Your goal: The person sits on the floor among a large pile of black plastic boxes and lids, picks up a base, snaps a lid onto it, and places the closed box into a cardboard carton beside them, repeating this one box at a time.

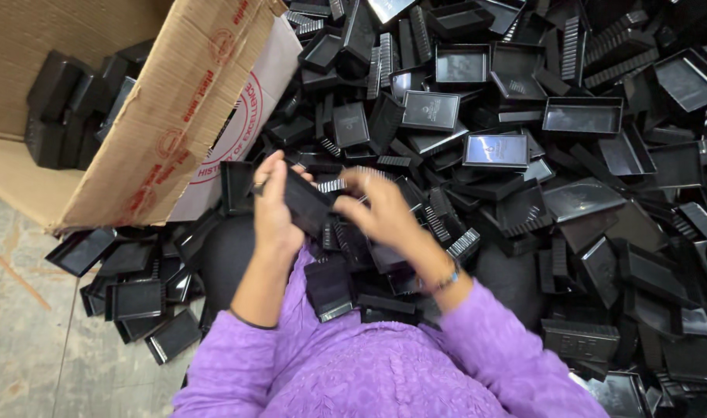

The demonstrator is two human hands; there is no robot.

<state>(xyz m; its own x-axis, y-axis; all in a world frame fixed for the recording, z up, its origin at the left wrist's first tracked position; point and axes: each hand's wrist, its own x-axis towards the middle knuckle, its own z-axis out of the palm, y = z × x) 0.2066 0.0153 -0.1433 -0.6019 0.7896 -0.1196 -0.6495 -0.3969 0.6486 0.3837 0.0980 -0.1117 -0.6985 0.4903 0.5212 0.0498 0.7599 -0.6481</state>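
Observation:
My left hand (273, 207) grips the left end of a black plastic box piece (307, 203), held just above my lap. My right hand (380, 207) closes over the same piece from the right, fingers curled on its top edge. Both arms wear purple sleeves (384, 364). Below my hands a few black pieces (328, 288) rest on my lap. A huge heap of black plastic trays and lids (523, 147) spreads in front and to the right.
An open cardboard box (160, 116) lies tipped at the upper left, with several stacked black boxes (67, 101) inside. More black trays (136, 298) lie scattered on the grey concrete floor (28, 340) at the lower left.

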